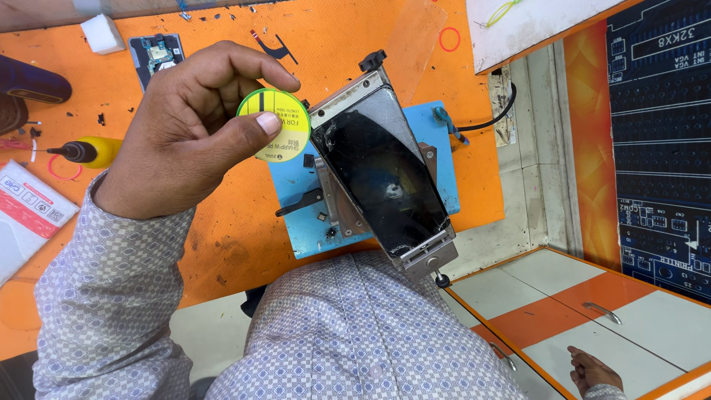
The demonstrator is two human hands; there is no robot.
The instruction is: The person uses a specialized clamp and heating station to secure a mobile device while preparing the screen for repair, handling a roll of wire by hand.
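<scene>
My left hand (pixel 185 130) holds up a round yellow-green spool (pixel 280 126) with a printed label, pinched between thumb and fingers, just left of the phone. A phone with a cracked black screen (pixel 378 178) lies clamped in a metal fixture (pixel 426 255) on a blue base plate (pixel 296 215). My right hand (pixel 590 370) hangs low at the bottom right beside the cabinet, far from the phone, with nothing seen in it. My patterned shirt (pixel 355 333) fills the lower middle.
An orange mat (pixel 222 244) covers the bench. On it lie a yellow bottle with a black nozzle (pixel 89 150), an opened phone part (pixel 157 52), a white block (pixel 101 33) and a white packet (pixel 26 211). A white and orange cabinet (pixel 592 311) stands at lower right.
</scene>
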